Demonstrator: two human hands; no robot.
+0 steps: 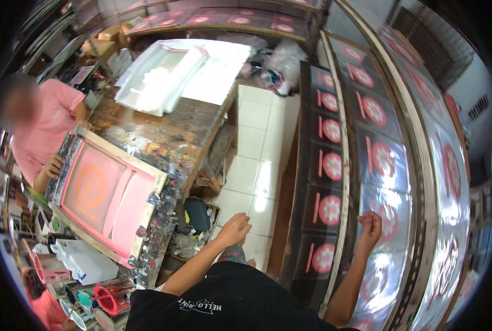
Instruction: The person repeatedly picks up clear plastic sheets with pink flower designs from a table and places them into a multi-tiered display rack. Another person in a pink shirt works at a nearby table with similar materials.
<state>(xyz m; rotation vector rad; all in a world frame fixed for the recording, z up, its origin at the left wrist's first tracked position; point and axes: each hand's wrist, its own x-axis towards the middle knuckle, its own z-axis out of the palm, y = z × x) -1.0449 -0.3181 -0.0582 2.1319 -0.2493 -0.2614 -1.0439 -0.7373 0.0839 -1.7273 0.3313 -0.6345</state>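
Note:
My left hand (233, 229) hangs over the tiled floor beside the worktable, its fingers loosely bent and a little apart, with nothing seen in it. Off to the right, my right hand (370, 226) is raised over the rack, its fingers curled in and no object showing in them. Right by it lies a glossy clear-looking sheet (388, 179) printed with a pink ring and bar. Whether the fingers touch it I cannot tell. Dark sheets (318, 209) with the same pink print line the rack's nearer column.
Another person in a pink shirt (50, 110) holds a wood-framed printing screen (127, 212) on the paint-stained table (146, 124). White sheets (215, 71) lie at its far end. A red bucket (110, 299) and a white container (86, 262) stand lower left. Wooden rails (339, 121) edge the rack.

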